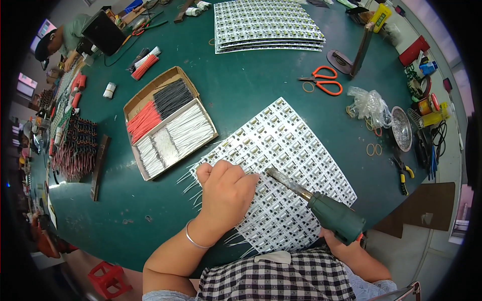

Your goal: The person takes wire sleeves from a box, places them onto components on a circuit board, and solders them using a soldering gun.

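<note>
A white circuit board panel (pixel 301 150), covered with rows of small components, lies slanted before me. White wires (pixel 190 185) stick out along its left edge. My left hand (pixel 228 186) rests over the panel's left part with fingers curled and pinched; whatever they hold is hidden. My right hand (pixel 329 236), mostly hidden, grips a green soldering gun (pixel 337 216) from beneath. Its stained metal barrel points up and left, the tip just right of my left fingers. Left of the panel, a cardboard box (pixel 131 108) holds red, black and white cut wires.
Stacked panels (pixel 268 27) lie at the far side. Orange-handled scissors (pixel 326 80), a plastic bag (pixel 369 105), a metal dish (pixel 401 129) and yellow-black pliers (pixel 403 175) are on the right. Bundled wired parts (pixel 75 145) stand left beside a dark bar (pixel 100 168). Another person (pixel 68 37) works far left.
</note>
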